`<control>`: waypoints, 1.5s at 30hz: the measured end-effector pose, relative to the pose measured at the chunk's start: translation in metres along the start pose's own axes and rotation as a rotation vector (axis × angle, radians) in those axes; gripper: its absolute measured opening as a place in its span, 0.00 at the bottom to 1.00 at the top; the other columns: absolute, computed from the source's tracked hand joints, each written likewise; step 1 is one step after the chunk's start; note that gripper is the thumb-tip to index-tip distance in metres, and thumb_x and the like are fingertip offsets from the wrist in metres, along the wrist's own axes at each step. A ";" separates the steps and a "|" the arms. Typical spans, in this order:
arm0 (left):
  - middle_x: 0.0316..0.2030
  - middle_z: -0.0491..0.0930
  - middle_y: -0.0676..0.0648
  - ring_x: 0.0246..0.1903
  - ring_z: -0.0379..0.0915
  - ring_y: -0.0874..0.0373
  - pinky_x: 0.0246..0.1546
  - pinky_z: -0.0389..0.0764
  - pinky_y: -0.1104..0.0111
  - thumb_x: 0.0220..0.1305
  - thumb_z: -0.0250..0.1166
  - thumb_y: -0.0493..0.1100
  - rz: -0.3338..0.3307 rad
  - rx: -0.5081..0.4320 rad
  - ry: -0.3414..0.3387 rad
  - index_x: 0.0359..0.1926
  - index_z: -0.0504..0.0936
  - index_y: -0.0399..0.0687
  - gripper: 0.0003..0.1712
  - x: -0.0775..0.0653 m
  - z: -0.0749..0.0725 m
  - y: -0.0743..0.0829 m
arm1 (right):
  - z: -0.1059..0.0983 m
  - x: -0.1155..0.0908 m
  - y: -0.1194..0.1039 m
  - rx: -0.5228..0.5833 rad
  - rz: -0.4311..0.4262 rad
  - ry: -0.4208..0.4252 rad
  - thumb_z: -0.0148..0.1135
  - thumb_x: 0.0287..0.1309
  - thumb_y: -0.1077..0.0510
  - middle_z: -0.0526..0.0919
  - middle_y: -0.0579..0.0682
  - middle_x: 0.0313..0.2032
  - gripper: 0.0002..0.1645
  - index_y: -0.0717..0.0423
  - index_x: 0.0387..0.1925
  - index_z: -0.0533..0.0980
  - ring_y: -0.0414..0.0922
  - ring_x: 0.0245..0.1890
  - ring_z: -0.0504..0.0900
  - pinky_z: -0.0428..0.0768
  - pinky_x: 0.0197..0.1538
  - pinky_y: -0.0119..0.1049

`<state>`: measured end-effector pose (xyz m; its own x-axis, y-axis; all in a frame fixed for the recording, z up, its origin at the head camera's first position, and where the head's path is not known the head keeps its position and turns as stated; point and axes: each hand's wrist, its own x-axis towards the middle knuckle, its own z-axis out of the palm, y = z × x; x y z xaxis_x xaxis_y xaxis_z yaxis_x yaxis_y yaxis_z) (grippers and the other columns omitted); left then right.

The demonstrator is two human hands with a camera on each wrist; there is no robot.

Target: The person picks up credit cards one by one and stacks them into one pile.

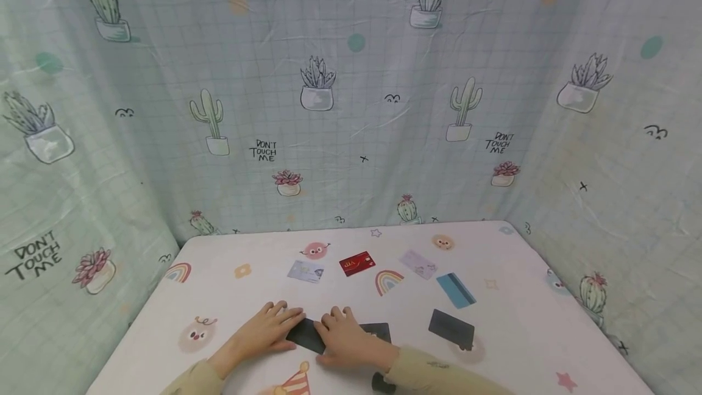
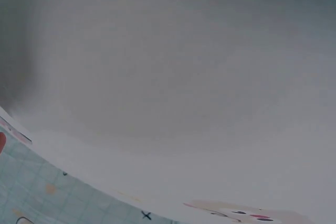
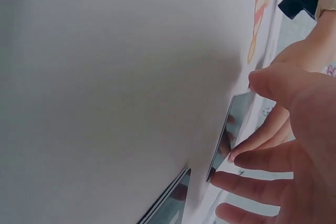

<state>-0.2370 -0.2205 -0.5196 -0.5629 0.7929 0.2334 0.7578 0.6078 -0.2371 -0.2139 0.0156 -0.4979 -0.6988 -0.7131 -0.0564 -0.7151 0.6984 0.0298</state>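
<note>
Currently, held card: the dark card (image 1: 305,335) lies between both hands, low over the white table (image 1: 521,334); whether it touches the surface, I cannot tell.
Left hand (image 1: 269,329): pinches the card's left end, fingers at the far edge, thumb at the near one.
Right hand (image 1: 344,343): grips the right end likewise, spare fingers spread.
Dark pile (image 1: 379,330): sits just beside the right hand, partly hidden by it.
Slip risk: so thin and glossy a card could flip or shoot out if the two hands press unevenly.
Pile risk: a sideways sweep of the right hand could knock the stack askew.
Mix-up risk: the loose dark card (image 1: 451,329) on the right looks much alike.
Card lettering: the red card (image 1: 357,264) reads "VIP"; print on the silvery card (image 1: 305,271) is too small, and no brand is legible.
Curtain lettering: "DON'T TOUCH ME" repeats across the patterned curtain (image 1: 362,133).
</note>
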 end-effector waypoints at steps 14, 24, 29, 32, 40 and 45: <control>0.51 0.75 0.54 0.49 0.70 0.53 0.45 0.71 0.57 0.59 0.50 0.63 0.056 0.071 0.032 0.55 0.72 0.53 0.29 0.001 0.002 0.002 | 0.005 0.010 -0.004 -0.063 -0.015 0.018 0.49 0.50 0.30 0.71 0.46 0.47 0.38 0.48 0.57 0.66 0.42 0.45 0.65 0.67 0.51 0.44; 0.53 0.73 0.54 0.49 0.70 0.55 0.45 0.72 0.57 0.60 0.49 0.62 0.067 0.075 0.015 0.55 0.73 0.52 0.28 0.002 0.003 0.005 | 0.002 0.010 -0.006 -0.069 -0.008 0.013 0.49 0.52 0.32 0.71 0.46 0.46 0.35 0.49 0.56 0.68 0.42 0.46 0.66 0.68 0.50 0.44; 0.54 0.73 0.54 0.50 0.69 0.55 0.46 0.72 0.57 0.61 0.48 0.62 0.070 0.080 0.001 0.55 0.72 0.52 0.28 0.002 0.001 0.006 | 0.005 0.011 -0.005 -0.110 -0.013 0.039 0.49 0.53 0.34 0.72 0.46 0.46 0.34 0.49 0.55 0.68 0.43 0.46 0.67 0.68 0.49 0.43; 0.54 0.73 0.54 0.50 0.69 0.56 0.46 0.72 0.57 0.61 0.47 0.62 0.078 0.087 -0.007 0.56 0.72 0.52 0.28 0.001 0.001 0.007 | 0.006 0.011 -0.005 -0.113 -0.013 0.041 0.49 0.53 0.34 0.72 0.46 0.46 0.34 0.49 0.56 0.68 0.43 0.46 0.67 0.68 0.50 0.43; 0.52 0.74 0.54 0.48 0.70 0.56 0.45 0.71 0.58 0.62 0.47 0.61 0.105 0.100 0.006 0.55 0.72 0.53 0.27 0.000 0.000 0.009 | 0.005 0.011 -0.004 -0.099 -0.011 0.033 0.50 0.53 0.35 0.72 0.46 0.47 0.33 0.48 0.56 0.68 0.43 0.46 0.67 0.69 0.51 0.44; 0.51 0.75 0.54 0.47 0.70 0.56 0.45 0.71 0.59 0.60 0.50 0.60 0.124 0.108 0.026 0.55 0.72 0.54 0.26 0.001 -0.001 0.008 | 0.005 0.010 -0.001 -0.083 -0.007 0.016 0.50 0.53 0.34 0.71 0.46 0.47 0.34 0.48 0.56 0.67 0.42 0.46 0.66 0.68 0.51 0.45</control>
<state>-0.2311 -0.2150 -0.5207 -0.4578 0.8613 0.2203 0.7800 0.5080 -0.3654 -0.2202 0.0083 -0.5031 -0.6935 -0.7193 -0.0410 -0.7185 0.6864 0.1124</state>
